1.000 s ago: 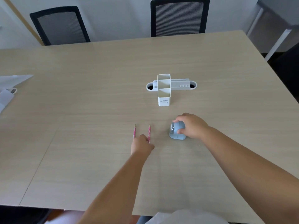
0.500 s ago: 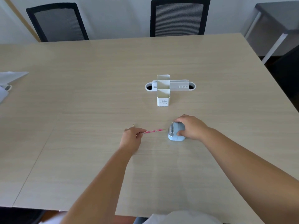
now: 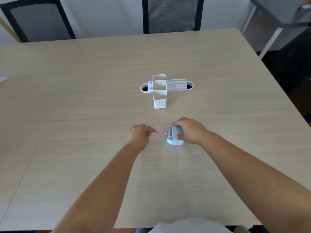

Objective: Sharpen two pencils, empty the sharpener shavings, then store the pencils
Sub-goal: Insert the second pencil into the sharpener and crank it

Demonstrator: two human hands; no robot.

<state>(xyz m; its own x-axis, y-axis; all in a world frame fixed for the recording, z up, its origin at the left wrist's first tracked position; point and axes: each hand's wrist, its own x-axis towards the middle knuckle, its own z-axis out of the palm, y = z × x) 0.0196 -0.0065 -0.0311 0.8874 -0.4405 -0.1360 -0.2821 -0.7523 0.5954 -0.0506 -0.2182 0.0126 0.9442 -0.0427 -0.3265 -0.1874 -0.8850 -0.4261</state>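
Pencil [image 3: 159,132], thin, light and stiff, is pinched at its 9 o'clock end by left hand [image 3: 139,136], seemingly entering sharpener [image 3: 175,136]; right hand [image 3: 190,131] clamps that.

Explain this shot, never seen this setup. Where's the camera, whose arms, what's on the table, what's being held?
There is no machine here: a person works with bare hands, and one wide camera worn on the head looks forward and down, so the arms come in from the bottom edge. The left hand pinches a pink pencil whose far end reaches the front of a blue sharpener. The right hand grips the sharpener, which stands on the wooden table. Behind stands a white pencil holder with open compartments, in front of a white cable box. A second pencil is mostly hidden behind the left hand. Two chairs stand beyond.
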